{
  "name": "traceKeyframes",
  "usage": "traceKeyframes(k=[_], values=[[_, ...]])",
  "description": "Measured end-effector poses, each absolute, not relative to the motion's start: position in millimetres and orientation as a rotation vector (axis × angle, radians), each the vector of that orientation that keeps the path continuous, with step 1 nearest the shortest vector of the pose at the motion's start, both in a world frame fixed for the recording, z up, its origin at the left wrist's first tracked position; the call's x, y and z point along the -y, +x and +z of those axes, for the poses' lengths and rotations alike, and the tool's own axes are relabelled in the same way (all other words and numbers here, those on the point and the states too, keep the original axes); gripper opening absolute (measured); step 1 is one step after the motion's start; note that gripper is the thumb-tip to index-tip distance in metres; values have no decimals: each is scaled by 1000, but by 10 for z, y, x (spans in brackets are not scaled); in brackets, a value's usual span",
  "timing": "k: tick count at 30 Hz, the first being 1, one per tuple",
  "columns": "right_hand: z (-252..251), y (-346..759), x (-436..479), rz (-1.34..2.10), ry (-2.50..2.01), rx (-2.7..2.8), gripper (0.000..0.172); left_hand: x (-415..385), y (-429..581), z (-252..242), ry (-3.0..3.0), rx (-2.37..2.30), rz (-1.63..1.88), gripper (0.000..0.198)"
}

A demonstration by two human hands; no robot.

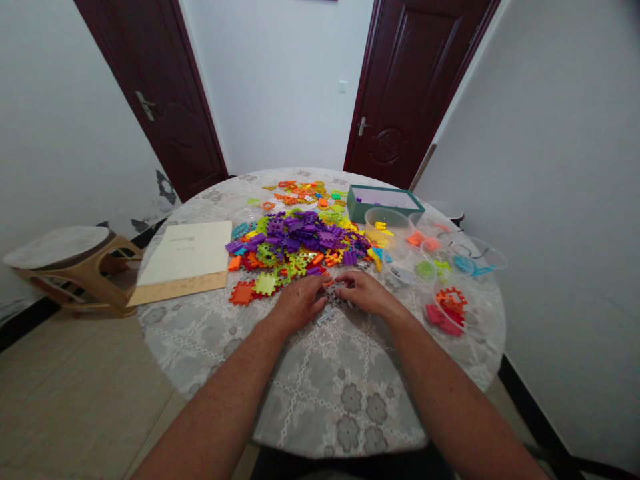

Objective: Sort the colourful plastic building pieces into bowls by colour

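My left hand (299, 304) is low over the table, fingers bent and thumb apart from them. Its fingertips are close to a small orange piece (328, 282) at the front of the pile. Facing it, my right hand (367, 292) has curled fingers and thumb at a grey toothed interlocking block (336, 295). Another grey toothed piece (326, 315) lies on the cloth below the left thumb. Just beyond both hands rises a heap of purple interlocking blocks (305, 230), mixed with green, orange and yellow ones. A lime square block (265, 284) and an orange-red square block (243, 293) lie left of my left hand.
Clear plastic tubs (387, 223) with sorted coloured pieces stand at right. Red and pink pieces (447, 313) lie near the right edge. A green box (385, 202) is behind. Cream paper (187, 252) on a brown board lies at left. A stool (65, 247) stands beyond the table.
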State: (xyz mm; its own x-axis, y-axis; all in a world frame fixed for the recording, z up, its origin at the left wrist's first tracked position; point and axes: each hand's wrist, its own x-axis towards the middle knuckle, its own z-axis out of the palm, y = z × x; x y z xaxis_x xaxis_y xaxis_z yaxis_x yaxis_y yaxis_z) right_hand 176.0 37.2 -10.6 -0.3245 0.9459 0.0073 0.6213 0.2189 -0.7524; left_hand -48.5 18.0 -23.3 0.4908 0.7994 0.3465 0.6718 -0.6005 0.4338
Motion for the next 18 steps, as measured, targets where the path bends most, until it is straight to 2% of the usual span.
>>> traceKeyframes(k=[3, 7, 9, 11, 15, 18], values=[[-32, 1812, -381, 994, -1437, 2005, 13, -164, -508, -166, 2463, -1248, 705, 55], [10, 1876, -401, 922, -1481, 1882, 12, -120, -605, -34, 2414, -1171, 515, 83], [3, 1890, -420, 868, -1499, 1847, 13, -105, -659, 12, 2415, -1107, 447, 91], [-1, 1890, -439, 841, -1490, 1807, 13, -97, -696, 35, 2436, -1057, 399, 82], [31, 1869, -440, 1010, -1460, 1628, 16, -88, -702, 26, 2474, -1016, 363, 49], [77, 1871, -409, 1236, -1375, 1445, 23, -94, -667, -11, 2420, -1061, 444, 50]])
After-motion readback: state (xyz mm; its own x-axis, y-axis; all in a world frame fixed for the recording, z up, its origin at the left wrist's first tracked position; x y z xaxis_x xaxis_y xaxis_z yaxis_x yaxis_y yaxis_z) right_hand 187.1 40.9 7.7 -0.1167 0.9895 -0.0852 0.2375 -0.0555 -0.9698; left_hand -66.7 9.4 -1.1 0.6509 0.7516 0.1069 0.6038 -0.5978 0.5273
